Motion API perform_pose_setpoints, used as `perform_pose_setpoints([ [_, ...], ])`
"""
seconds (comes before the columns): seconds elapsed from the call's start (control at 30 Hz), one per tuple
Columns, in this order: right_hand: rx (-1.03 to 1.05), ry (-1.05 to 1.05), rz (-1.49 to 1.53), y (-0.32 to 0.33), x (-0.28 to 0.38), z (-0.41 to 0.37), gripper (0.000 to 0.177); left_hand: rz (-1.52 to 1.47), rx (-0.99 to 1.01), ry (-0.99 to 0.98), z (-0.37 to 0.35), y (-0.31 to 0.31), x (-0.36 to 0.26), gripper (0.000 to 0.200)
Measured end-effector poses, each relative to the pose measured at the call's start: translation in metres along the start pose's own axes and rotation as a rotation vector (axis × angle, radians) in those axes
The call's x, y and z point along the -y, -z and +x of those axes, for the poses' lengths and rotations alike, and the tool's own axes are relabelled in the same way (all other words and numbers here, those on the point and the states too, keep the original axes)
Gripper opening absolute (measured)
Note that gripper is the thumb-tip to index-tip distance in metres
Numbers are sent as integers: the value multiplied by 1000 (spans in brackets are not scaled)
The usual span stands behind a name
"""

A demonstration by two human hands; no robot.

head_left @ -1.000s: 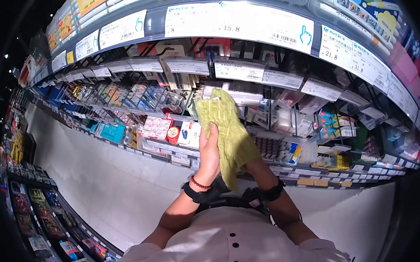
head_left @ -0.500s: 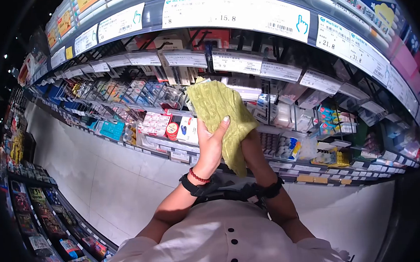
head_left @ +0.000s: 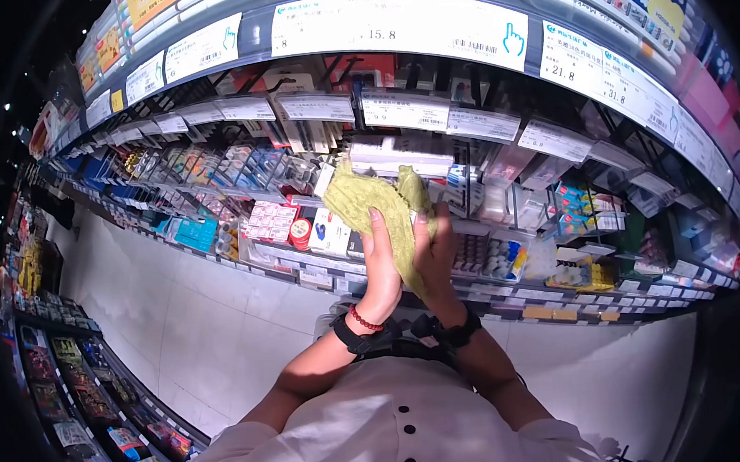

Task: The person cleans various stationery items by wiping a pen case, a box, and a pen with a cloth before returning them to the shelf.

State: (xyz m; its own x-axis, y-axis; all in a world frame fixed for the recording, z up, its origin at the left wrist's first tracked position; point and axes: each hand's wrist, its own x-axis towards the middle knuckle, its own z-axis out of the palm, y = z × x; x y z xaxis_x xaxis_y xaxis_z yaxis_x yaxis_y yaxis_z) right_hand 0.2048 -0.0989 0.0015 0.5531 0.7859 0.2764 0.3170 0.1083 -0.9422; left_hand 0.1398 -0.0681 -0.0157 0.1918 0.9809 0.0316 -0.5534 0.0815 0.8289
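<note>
A crumpled yellow-green cloth [head_left: 364, 199] is held up in front of the shelves. My left hand [head_left: 381, 260] grips it from the left, thumb on top, with a red bead bracelet and a black band at the wrist. On the right side, my right hand [head_left: 435, 257] pinches the cloth between its fingers, thumb showing beside the fabric. Between the two hands a fold of the cloth hangs down. Just behind it are a white long box [head_left: 399, 156] and red-and-white boxes [head_left: 269, 221] on the shelf.
Price tags line the upper shelf edge [head_left: 401, 24] close to my head. Lower tiers hold turquoise packs [head_left: 195, 233] and yellow packs [head_left: 586, 276]. Another rack [head_left: 81, 388] stands at the lower left, across the pale tiled floor [head_left: 216, 331].
My right hand has come from behind the cloth to its near side. The cloth is now more bunched and folded between both hands, which are closer together.
</note>
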Motion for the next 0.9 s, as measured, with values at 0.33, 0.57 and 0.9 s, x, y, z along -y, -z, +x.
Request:
perform_pose_setpoints([
  [0.33,-20,79,-106,1,-31,-14,27,47,-54,-41,-9,0,7,43],
  [0.57,30,279,-344,41,-36,-13,21,-37,59,79,-13,6,-2,66],
  [0.9,-163,15,181,62,-1,-1,22,760,319,-172,-28,21,4,29],
])
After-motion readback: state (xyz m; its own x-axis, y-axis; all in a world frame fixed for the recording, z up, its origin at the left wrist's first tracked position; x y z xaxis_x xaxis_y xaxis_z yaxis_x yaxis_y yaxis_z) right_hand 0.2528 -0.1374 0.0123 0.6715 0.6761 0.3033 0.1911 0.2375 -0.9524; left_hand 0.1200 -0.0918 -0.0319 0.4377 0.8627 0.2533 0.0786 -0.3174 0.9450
